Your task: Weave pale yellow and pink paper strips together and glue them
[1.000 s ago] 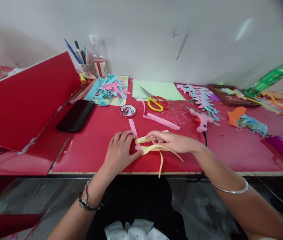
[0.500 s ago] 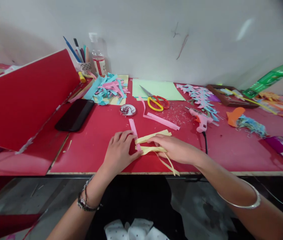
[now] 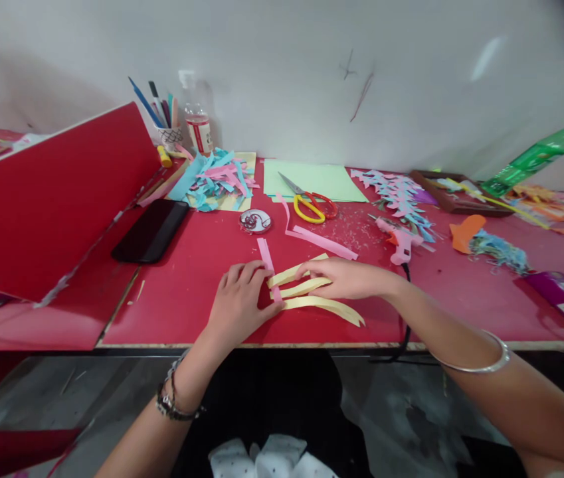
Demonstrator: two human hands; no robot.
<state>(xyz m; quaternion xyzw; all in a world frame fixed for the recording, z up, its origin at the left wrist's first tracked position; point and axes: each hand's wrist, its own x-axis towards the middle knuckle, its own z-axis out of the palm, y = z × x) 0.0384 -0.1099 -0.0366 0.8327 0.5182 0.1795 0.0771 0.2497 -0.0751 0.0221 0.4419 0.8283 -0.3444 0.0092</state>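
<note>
Crossing yellow strips point(image 3: 324, 303), one pink strip point(image 3: 276, 293) is pinned by the spread left hand point(image 3: 239, 297); right hand point(image 3: 344, 277) grip honestly can't be told.

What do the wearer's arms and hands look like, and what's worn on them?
The left hand and right hand are ungloved, and no sleeves cover the forearms. Dark, beaded-looking bracelets with paler pieces circle the left wrist; a smooth silver bangle sits around the right forearm.

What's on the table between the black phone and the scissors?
In the head view, a small round white thing with dark squiggles lies between the phone and the scissors.
</note>
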